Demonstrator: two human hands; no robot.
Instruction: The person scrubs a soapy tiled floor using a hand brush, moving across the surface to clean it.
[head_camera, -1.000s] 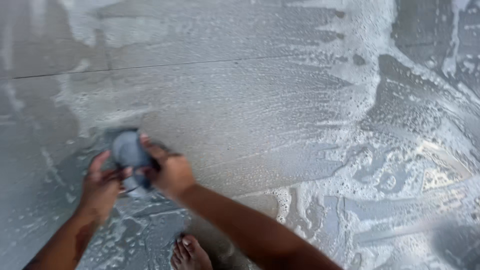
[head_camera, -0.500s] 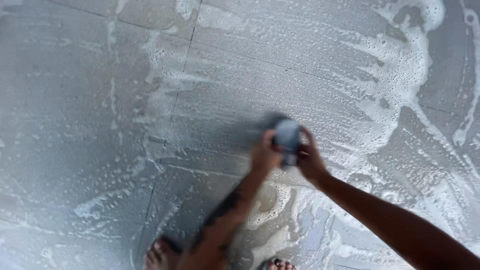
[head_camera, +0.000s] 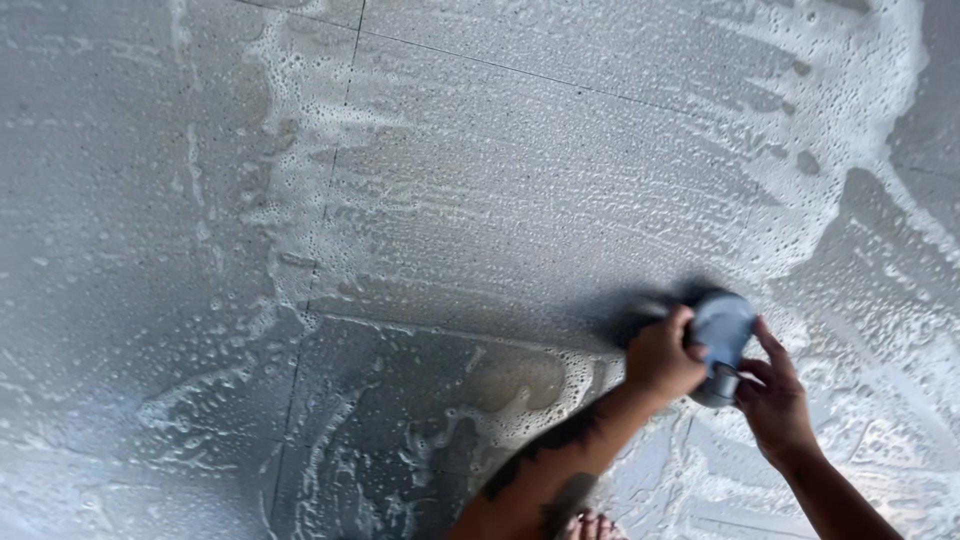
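A round grey-blue scrubbing brush (head_camera: 722, 330) is pressed against the wet, soapy grey tiled floor (head_camera: 480, 200) at the lower right. My left hand (head_camera: 662, 357) grips its left side, fingers curled over the top. My right hand (head_camera: 774, 395) holds its right and lower side. Both forearms come up from the bottom edge. The brush's underside is hidden.
White soap foam streaks run across the tiles, thickest along the right side and in a vertical band at the upper left. Dark grout lines cross the floor. Toes of a bare foot (head_camera: 590, 524) show at the bottom edge between my arms.
Both hands and the brush have swept from the lower left to the lower right of the view, sliding across the foamy tiles. The grip on the brush stays the same.
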